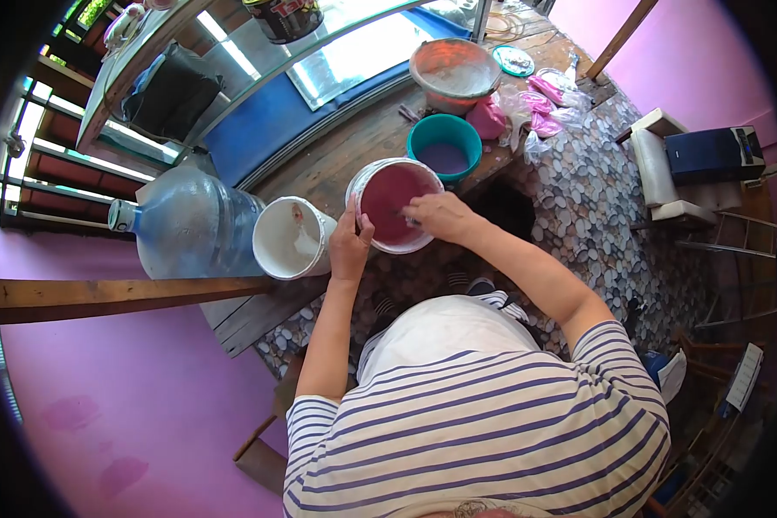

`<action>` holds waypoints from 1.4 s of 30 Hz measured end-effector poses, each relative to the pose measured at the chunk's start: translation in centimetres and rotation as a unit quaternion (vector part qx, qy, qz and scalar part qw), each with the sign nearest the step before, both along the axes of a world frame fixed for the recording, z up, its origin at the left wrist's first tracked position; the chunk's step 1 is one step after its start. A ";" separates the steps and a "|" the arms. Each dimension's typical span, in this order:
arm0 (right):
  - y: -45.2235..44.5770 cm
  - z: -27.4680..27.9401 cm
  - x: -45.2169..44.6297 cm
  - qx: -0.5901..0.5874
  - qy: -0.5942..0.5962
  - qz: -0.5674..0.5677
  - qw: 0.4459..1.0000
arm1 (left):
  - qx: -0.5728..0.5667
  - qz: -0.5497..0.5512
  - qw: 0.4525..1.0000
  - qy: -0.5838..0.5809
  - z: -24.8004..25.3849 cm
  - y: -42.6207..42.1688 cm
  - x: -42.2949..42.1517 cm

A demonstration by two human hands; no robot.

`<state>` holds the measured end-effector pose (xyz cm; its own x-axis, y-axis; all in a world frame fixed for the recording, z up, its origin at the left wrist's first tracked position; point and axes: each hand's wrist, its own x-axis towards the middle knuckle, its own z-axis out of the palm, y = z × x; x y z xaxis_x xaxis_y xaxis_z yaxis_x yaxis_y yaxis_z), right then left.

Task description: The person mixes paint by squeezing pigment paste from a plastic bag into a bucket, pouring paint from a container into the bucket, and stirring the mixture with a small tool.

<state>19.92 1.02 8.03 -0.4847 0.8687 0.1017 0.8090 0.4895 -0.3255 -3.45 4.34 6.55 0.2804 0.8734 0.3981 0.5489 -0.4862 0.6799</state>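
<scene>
A white bucket (360, 175) with deep pink contents (388, 200) stands on the wooden bench in front of me. My left hand (350, 246) grips its near left rim, thumb at the edge and fingers against the outside. Over the right side of the opening, my right hand (440, 216) is closed around a thin object that reaches into the bucket; its kind is too small to make out. A second white bucket (268, 250), pale inside with a stain on its wall, stands just left of my left hand. Behind the pink one sits a teal bucket (472, 142) with purplish contents.
A large blue water bottle (198, 220) lies at the left. Farther back are an orange-stained basin (419, 73), pink and clear plastic bags (540, 112) and a round lid (514, 60). A glass showcase (276, 65) borders the bench. A dark speaker (712, 155) rests on a chair at right.
</scene>
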 end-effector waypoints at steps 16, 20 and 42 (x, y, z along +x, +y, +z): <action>0.0 -0.4 -0.5 0.009 0.036 -0.061 0.997 | -0.009 0.005 0.999 0.031 0.4 -0.2 0.0; 1.0 -0.8 -0.8 0.066 0.042 -0.127 0.989 | 0.004 0.003 0.999 0.038 0.1 -0.3 0.2; -1.8 -0.6 -2.3 0.046 0.092 -0.146 0.984 | 0.009 0.003 1.000 0.017 0.0 0.0 0.0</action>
<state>17.64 -0.75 7.38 -0.1828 0.9510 0.2493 0.8507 0.2801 -0.4448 -3.43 4.38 6.56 0.2892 0.8676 0.4046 0.5742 -0.4954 0.6518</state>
